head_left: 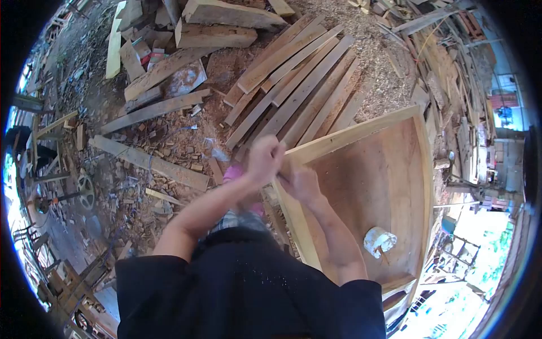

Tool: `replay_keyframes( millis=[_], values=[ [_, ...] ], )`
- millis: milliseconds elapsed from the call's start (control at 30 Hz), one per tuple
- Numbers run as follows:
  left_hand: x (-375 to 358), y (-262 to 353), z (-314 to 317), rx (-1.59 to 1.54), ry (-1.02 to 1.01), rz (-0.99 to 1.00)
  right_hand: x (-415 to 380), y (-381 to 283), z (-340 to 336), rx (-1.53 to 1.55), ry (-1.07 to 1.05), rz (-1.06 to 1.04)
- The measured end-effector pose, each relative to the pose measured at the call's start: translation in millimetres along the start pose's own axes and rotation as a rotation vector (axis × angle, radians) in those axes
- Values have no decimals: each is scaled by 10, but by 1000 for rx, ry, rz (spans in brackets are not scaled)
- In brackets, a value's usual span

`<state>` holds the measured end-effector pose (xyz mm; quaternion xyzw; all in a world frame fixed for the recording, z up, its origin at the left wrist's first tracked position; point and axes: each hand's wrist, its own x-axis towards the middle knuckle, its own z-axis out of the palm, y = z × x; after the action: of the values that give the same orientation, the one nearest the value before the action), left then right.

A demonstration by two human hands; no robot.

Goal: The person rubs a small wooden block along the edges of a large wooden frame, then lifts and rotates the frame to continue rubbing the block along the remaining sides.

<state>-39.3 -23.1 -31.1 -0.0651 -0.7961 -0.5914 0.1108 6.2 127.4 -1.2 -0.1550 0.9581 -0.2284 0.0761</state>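
Observation:
A large wooden frame with a panel inside it [361, 169] stands in front of me on the right. My left hand [265, 161] is curled into a fist just off the frame's near left corner, slightly blurred; what it holds, if anything, is hidden. My right hand [304, 184] is closed at that corner, lower and to the right. A short dark end shows by its fingers, too smeared to name. On the panel sits a white, stained tub [379, 242] with a thin stick leaning out of it.
Several long planks [299, 79] lie fanned out on the ground ahead. Thick timber offcuts [217, 25] are piled at the upper left. A single board [149, 162] lies among chips and shavings at left. More scrap wood [451, 85] is heaped on the right.

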Motion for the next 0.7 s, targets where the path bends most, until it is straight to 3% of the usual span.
replay_keyframes(
  millis=[67, 167, 200, 333, 467, 567, 633, 700],
  values=[
    [-305, 168, 118, -68, -69, 132, -368, 43, 24, -14, 4, -14],
    [-358, 117, 70, -72, -121, 134, -494, 41, 50, -29, -48, 87],
    [-238, 75, -5, -86, -81, 200, -321, -21, 60, -23, -8, 48],
    [311, -163, -334, 10, -7, -55, 483, -233, 75, -34, -10, 8],
    [587, -28, -446, 133, 96, 52, 748, -302, -99, -74, 5, 2],
    [462, 239, -348, 89, -43, 72, 353, -228, -272, -12, 13, 61],
    [223, 398, -229, 126, -245, 239, -21, -153, -223, 0, 65, 66],
    [-104, 550, -131, 179, -351, 287, -374, -134, -189, 73, 111, 50]
  ],
)
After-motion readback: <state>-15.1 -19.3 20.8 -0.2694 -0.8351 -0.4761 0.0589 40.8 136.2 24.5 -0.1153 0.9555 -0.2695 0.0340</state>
